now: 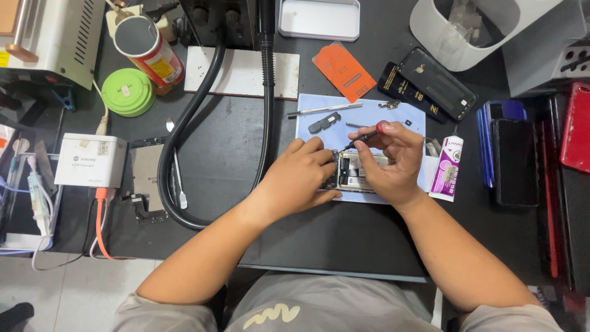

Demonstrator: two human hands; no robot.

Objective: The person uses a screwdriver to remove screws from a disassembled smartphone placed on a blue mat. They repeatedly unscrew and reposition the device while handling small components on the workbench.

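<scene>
One head camera looks almost straight down from above the person onto the black table (344, 240). It sits close: forearms and lap fill the lower frame, the table's far edge runs along the top, floor shows at lower left.

We count two hands (301, 175) (390, 163), one opened phone (353, 172), one screwdriver (367, 135), one glue tube (448, 169) right of the phone, one green lid (128, 92)

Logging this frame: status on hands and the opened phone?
Left hand steadies opened phone on blue mat. Right hand holds small screwdriver, tip down at phone. Glue tube beside right hand, nothing blocking.
</scene>
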